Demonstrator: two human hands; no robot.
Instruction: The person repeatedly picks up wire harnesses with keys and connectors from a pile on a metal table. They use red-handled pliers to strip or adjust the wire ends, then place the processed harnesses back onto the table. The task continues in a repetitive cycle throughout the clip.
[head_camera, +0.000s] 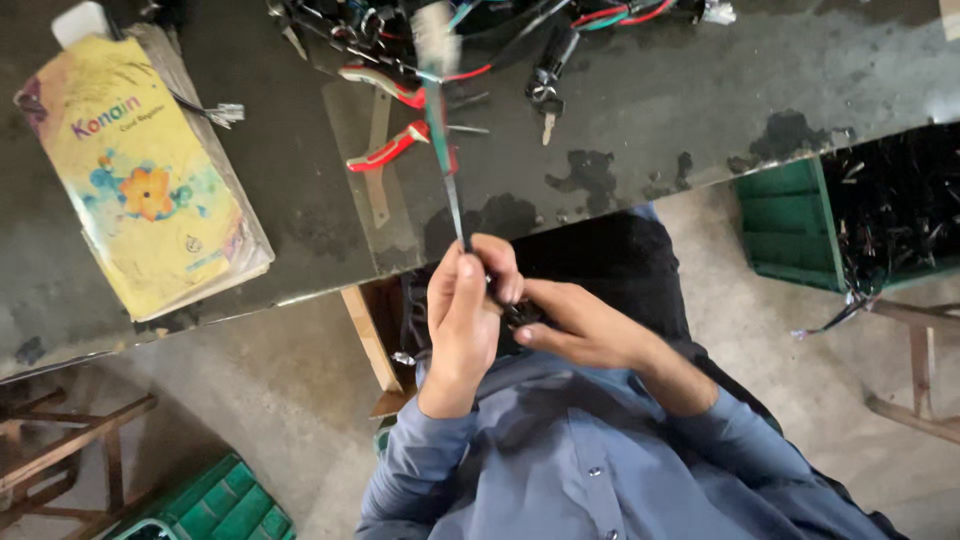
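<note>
While the left hand (462, 310) pinches the wire bundle (440, 130) stretching up over the bench, the right hand (580, 325) clasps a small black part (520, 315) just beside it.

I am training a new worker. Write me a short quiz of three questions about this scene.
1. True or false: the left hand grips the wire bundle.
2. The yellow book lies on: A) the floor, B) the dark table, C) a crate.
3. What does the right hand pinch?

Key: 1 true. 2 B. 3 a small black part, too hidden to identify.
</note>
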